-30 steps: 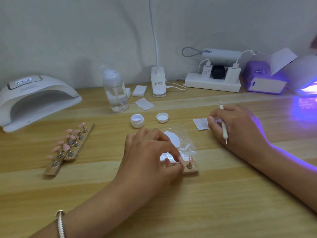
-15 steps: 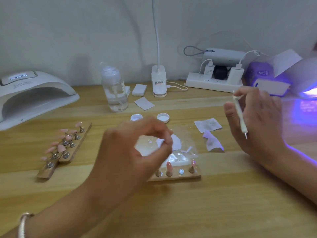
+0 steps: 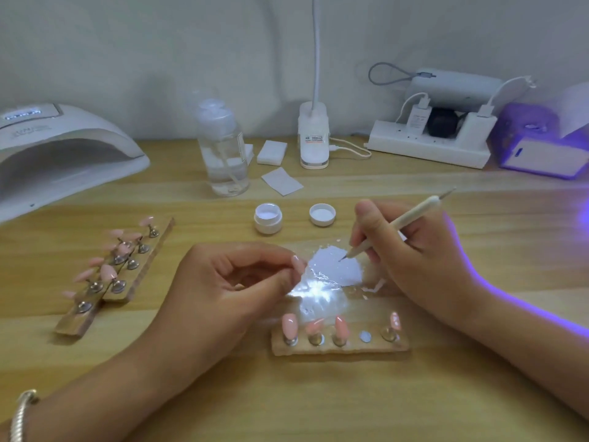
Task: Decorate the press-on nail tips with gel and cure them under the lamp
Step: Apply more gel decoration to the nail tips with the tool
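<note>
My left hand [image 3: 236,282] hovers over the table centre, fingers pinched on a pink nail tip [image 3: 298,262] whose stand is hidden in the grip. My right hand [image 3: 417,260] holds a white dotting pen [image 3: 411,216] like a pencil; its point touches the white patch on a clear plastic sheet [image 3: 331,272]. In front lies a small wooden holder [image 3: 339,347] with several pink tips upright and one bare magnet spot. An open white gel jar [image 3: 268,218] and its lid [image 3: 322,214] stand behind the sheet.
A large white curing lamp [image 3: 60,157] sits at far left, and a lit purple lamp [image 3: 541,145] at far right. Two wooden holders of pink tips [image 3: 118,266] lie at left. A clear bottle [image 3: 223,154], wipes [image 3: 282,180], a desk lamp base [image 3: 314,138] and a power strip [image 3: 430,145] line the back.
My left hand lifted a tip off the near holder and drew it up and left. My right hand came down from the right and set the pen point on the white patch.
</note>
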`<action>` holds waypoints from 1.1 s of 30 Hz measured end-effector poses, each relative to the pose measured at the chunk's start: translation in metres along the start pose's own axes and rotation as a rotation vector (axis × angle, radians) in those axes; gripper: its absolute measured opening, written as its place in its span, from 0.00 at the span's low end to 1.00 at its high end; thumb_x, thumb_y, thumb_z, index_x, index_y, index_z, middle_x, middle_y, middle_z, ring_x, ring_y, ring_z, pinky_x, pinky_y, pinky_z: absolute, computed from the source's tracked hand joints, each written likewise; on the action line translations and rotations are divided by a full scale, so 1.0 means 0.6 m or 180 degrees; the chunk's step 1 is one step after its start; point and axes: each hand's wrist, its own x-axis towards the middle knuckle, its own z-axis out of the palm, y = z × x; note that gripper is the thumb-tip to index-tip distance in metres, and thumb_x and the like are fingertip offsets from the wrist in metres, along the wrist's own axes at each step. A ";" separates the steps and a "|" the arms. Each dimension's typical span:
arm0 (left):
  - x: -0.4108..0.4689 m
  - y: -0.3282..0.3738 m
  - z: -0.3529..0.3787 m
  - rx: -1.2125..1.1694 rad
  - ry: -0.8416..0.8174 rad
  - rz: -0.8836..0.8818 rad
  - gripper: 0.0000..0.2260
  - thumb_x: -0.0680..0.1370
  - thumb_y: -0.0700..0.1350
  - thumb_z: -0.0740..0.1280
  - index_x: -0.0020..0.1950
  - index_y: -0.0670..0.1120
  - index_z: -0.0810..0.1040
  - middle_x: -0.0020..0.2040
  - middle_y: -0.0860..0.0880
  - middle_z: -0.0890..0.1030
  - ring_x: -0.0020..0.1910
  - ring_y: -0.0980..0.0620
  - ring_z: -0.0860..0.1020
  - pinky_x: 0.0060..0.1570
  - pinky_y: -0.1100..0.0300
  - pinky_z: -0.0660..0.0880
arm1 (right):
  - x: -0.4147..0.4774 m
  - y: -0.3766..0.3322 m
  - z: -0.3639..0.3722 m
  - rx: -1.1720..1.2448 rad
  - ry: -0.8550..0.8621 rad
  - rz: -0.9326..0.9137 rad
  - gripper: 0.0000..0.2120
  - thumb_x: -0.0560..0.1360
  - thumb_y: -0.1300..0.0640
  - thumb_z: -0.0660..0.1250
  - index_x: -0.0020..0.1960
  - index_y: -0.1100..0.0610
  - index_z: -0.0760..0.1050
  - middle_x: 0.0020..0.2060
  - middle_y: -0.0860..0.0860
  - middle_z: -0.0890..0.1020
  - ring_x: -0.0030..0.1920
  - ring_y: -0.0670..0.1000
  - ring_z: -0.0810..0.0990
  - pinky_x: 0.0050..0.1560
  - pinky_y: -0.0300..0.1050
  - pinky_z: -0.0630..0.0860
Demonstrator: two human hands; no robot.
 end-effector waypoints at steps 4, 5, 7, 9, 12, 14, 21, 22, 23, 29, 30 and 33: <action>0.000 -0.002 0.000 -0.0351 -0.0125 -0.0129 0.03 0.70 0.42 0.76 0.42 0.47 0.87 0.41 0.47 0.87 0.36 0.42 0.85 0.39 0.63 0.81 | -0.002 0.006 0.007 0.0034 0.0023 0.0000 0.19 0.82 0.48 0.60 0.34 0.51 0.75 0.23 0.47 0.72 0.24 0.46 0.74 0.27 0.33 0.67; 0.001 -0.002 0.001 -0.0443 -0.0132 -0.0177 0.04 0.70 0.41 0.74 0.43 0.45 0.86 0.42 0.45 0.86 0.34 0.40 0.85 0.36 0.64 0.80 | -0.002 0.006 0.007 0.0049 0.0008 0.0025 0.19 0.81 0.48 0.61 0.34 0.51 0.76 0.23 0.46 0.73 0.24 0.45 0.74 0.27 0.31 0.67; 0.001 -0.003 0.001 -0.0520 -0.0145 -0.0214 0.04 0.70 0.39 0.73 0.44 0.42 0.85 0.42 0.43 0.86 0.33 0.39 0.84 0.34 0.65 0.79 | -0.001 0.006 0.008 0.0072 -0.0045 0.0106 0.19 0.81 0.47 0.61 0.34 0.51 0.76 0.24 0.47 0.74 0.24 0.46 0.76 0.27 0.31 0.69; 0.002 -0.004 0.001 -0.0457 -0.0181 -0.0192 0.03 0.71 0.36 0.73 0.44 0.42 0.85 0.42 0.44 0.86 0.33 0.40 0.84 0.34 0.64 0.79 | -0.001 0.006 0.009 0.0010 -0.0060 0.0141 0.19 0.80 0.47 0.61 0.33 0.51 0.76 0.24 0.47 0.75 0.24 0.45 0.76 0.27 0.31 0.69; 0.000 -0.004 0.000 -0.0395 -0.0200 -0.0180 0.05 0.73 0.34 0.72 0.44 0.42 0.85 0.42 0.46 0.86 0.33 0.41 0.85 0.36 0.63 0.81 | -0.001 0.003 0.008 -0.0090 0.0004 0.0117 0.19 0.81 0.48 0.61 0.33 0.51 0.76 0.24 0.46 0.75 0.26 0.45 0.75 0.28 0.30 0.68; 0.000 -0.005 0.000 -0.0383 -0.0200 -0.0191 0.05 0.72 0.35 0.72 0.44 0.43 0.85 0.41 0.47 0.87 0.33 0.42 0.85 0.37 0.63 0.81 | -0.001 0.002 0.006 -0.0082 0.0069 0.0111 0.19 0.81 0.48 0.61 0.33 0.51 0.76 0.24 0.47 0.75 0.26 0.44 0.74 0.29 0.30 0.67; 0.003 -0.007 -0.001 -0.0125 -0.0231 -0.0155 0.05 0.71 0.38 0.74 0.43 0.47 0.86 0.41 0.51 0.87 0.37 0.50 0.86 0.44 0.63 0.81 | -0.002 0.000 0.008 -0.0106 -0.0002 0.0223 0.19 0.81 0.50 0.61 0.33 0.52 0.77 0.24 0.48 0.76 0.26 0.46 0.76 0.28 0.31 0.69; 0.003 -0.007 -0.001 -0.0098 -0.0236 -0.0152 0.06 0.72 0.36 0.74 0.43 0.47 0.86 0.41 0.52 0.87 0.37 0.50 0.86 0.44 0.64 0.81 | -0.002 0.000 0.008 -0.0107 -0.0009 0.0235 0.19 0.81 0.50 0.62 0.33 0.51 0.76 0.24 0.48 0.76 0.26 0.46 0.76 0.28 0.31 0.69; 0.003 -0.007 -0.001 -0.0080 -0.0237 -0.0151 0.07 0.73 0.34 0.75 0.43 0.46 0.86 0.41 0.51 0.87 0.37 0.50 0.86 0.44 0.64 0.81 | -0.002 0.000 0.008 -0.0122 -0.0005 0.0240 0.19 0.82 0.50 0.62 0.33 0.51 0.76 0.24 0.48 0.76 0.26 0.47 0.76 0.28 0.31 0.69; 0.002 -0.007 -0.001 -0.0103 -0.0265 -0.0114 0.08 0.73 0.32 0.74 0.44 0.45 0.85 0.40 0.49 0.87 0.35 0.48 0.86 0.42 0.65 0.80 | -0.003 -0.002 0.008 -0.0130 -0.0016 0.0256 0.19 0.81 0.50 0.62 0.33 0.51 0.77 0.25 0.47 0.77 0.25 0.45 0.76 0.27 0.31 0.70; 0.001 -0.007 -0.001 -0.0125 -0.0265 -0.0117 0.08 0.73 0.32 0.73 0.44 0.45 0.85 0.40 0.48 0.86 0.35 0.48 0.86 0.42 0.65 0.80 | -0.003 -0.002 0.008 -0.0147 0.0011 0.0264 0.19 0.81 0.50 0.61 0.33 0.51 0.77 0.24 0.47 0.77 0.25 0.45 0.77 0.27 0.31 0.70; 0.002 -0.006 -0.001 -0.0121 -0.0289 -0.0113 0.08 0.74 0.32 0.73 0.44 0.45 0.85 0.40 0.47 0.86 0.36 0.47 0.86 0.44 0.62 0.82 | -0.002 -0.004 0.008 -0.0172 0.0054 0.0264 0.19 0.81 0.50 0.62 0.33 0.52 0.77 0.25 0.46 0.77 0.26 0.45 0.77 0.27 0.30 0.69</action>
